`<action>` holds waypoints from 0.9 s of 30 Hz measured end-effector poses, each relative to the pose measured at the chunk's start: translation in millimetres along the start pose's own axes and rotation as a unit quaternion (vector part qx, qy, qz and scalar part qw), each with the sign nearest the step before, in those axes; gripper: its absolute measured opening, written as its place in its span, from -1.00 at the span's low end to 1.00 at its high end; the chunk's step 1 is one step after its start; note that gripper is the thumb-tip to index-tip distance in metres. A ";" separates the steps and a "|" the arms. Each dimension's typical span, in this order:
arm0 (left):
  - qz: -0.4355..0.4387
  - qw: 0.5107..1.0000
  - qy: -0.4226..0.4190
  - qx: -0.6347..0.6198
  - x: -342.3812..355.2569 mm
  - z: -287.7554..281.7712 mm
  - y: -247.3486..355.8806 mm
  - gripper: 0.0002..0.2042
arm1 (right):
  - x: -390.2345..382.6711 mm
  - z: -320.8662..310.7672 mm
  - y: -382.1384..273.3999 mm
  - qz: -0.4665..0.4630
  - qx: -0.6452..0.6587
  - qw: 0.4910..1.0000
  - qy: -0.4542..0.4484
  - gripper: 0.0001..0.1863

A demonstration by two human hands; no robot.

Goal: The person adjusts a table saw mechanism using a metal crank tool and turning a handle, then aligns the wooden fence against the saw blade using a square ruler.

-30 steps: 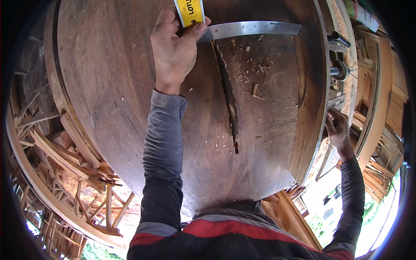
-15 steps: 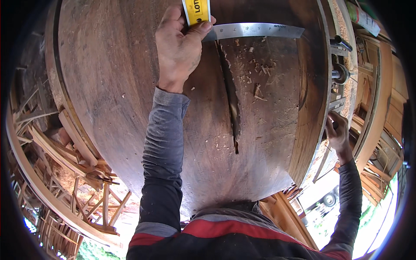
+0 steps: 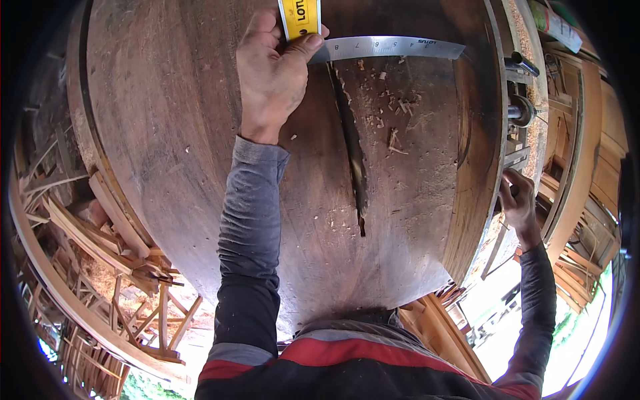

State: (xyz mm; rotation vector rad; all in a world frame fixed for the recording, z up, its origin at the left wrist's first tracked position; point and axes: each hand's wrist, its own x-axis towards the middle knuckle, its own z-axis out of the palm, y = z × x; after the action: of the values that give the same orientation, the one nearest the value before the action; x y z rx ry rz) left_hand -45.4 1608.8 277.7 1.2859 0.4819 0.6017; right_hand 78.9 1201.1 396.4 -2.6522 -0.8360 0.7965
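My left hand (image 3: 273, 77) is closed around the yellow handle of a try square (image 3: 301, 19) at the far part of a brown wooden tabletop (image 3: 193, 167). The square's steel blade (image 3: 400, 47) reaches to the right, lying across the wood just beyond the far end of a long, dark, jagged slot (image 3: 355, 160). Wood shavings (image 3: 405, 105) lie scattered to the right of the slot. At the right edge of the tabletop, my right hand (image 3: 518, 203) has its fingers curled in; what they grip, if anything, is hidden.
Beside the right edge stand a black metal bar (image 3: 525, 64) and a round metal fitting (image 3: 522, 111). Stacked boards (image 3: 579, 153) lie farther right. On the left are a wooden frame (image 3: 162, 320) and loose timber strips (image 3: 87, 230).
The picture has shifted very slightly to the left. Both hands and the try square keep their places on the tabletop.
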 end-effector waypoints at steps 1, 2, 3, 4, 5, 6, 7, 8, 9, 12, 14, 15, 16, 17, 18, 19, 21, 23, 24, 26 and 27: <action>-0.001 1.000 -0.002 0.016 0.2 -0.7 0.5 -0.79 | 0.1 0.3 0.0 -0.010 -0.003 1.000 0.006 -0.81; -0.001 1.000 -0.002 0.016 0.3 -1.6 0.3 -0.79 | 0.4 0.4 -0.3 -0.020 -0.006 1.000 0.012 -0.81; -0.005 1.000 -0.003 0.009 0.1 -1.7 -1.3 -0.81 | 0.2 0.1 -0.6 -0.020 -0.007 1.000 0.011 -0.81; -0.008 1.000 -0.004 0.001 0.0 -1.9 -2.4 -0.82 | -0.1 -0.3 -1.2 -0.021 -0.016 1.000 0.011 -0.81; -0.008 1.000 -0.003 0.001 0.3 -2.1 -2.6 -0.82 | -0.2 -0.7 -1.7 -0.023 -0.026 0.999 0.012 -0.81; -0.009 1.000 -0.001 -0.006 0.2 -2.1 -2.9 -0.82 | -0.3 0.0 -1.8 -0.023 -0.025 0.999 0.011 -0.81; -0.009 1.000 0.001 -0.013 0.1 -2.1 -3.0 -0.83 | -0.2 0.7 -2.0 -0.022 -0.019 0.999 0.012 -0.81; -0.009 1.000 0.002 -0.012 0.2 -2.2 -2.8 -0.83 | -0.1 1.2 -2.2 -0.022 -0.014 1.000 0.013 -0.81; -0.009 1.000 0.003 -0.017 0.2 -1.9 -2.6 -0.83 | -0.1 0.3 -3.3 -0.022 -0.014 1.000 0.013 -0.81; -0.009 1.000 0.004 -0.013 0.0 -2.2 -2.3 -0.82 | 0.0 -1.2 -5.6 0.005 -0.015 1.000 -0.005 -0.81; -0.011 1.000 0.005 -0.005 -1.0 -2.5 -4.9 -0.82 | -0.1 1.7 -4.7 0.001 -0.017 1.000 0.008 -0.81; -0.011 1.000 0.006 0.000 -0.9 -1.6 -3.2 -0.81 | -0.2 2.2 -3.4 0.000 -0.016 1.000 0.009 -0.81; -0.011 1.000 0.006 0.005 -0.4 -0.6 -2.0 -0.81 | -0.6 2.0 -1.5 -0.004 -0.014 1.000 0.009 -0.81; -0.010 1.000 0.005 0.004 0.7 -0.5 -5.1 -0.81 | -1.2 1.7 0.4 -0.009 -0.012 1.000 0.010 -0.81; 0.014 1.000 0.004 0.011 2.1 -1.0 -11.3 -0.80 | -2.3 0.7 0.9 -0.008 -0.014 1.000 0.013 -0.81; 0.038 0.999 0.002 0.016 2.6 -1.9 -16.1 -0.79 | -3.3 -0.7 1.7 -0.011 -0.012 1.000 0.015 -0.81; 0.048 0.999 -0.002 0.020 3.7 -7.2 -23.5 -0.79 | -7.6 -2.3 4.3 0.001 0.006 1.000 0.021 -0.79; 0.027 1.000 0.004 -0.004 3.4 -1.8 -17.6 -0.80 | -7.4 0.5 5.8 0.005 0.017 1.000 0.023 -0.76; 0.034 0.999 -0.001 0.037 2.1 -10.3 -15.2 -0.79 | -2.4 2.3 -9.7 0.046 0.082 0.996 0.008 -0.67; -0.009 1.000 -0.004 0.015 1.4 -4.6 -7.4 -0.78 | -2.8 -0.4 13.0 0.017 0.072 0.997 0.013 -0.48; 0.003 1.000 -0.007 0.011 3.1 -3.3 -9.4 -0.78 | 4.2 2.4 22.9 0.013 0.069 0.997 0.025 -0.48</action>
State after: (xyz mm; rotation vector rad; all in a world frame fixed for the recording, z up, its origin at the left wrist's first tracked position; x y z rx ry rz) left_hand -43.8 1611.6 267.8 1.3117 0.4743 0.5928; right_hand 90.8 1185.4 383.9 -2.5559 -0.7085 0.7624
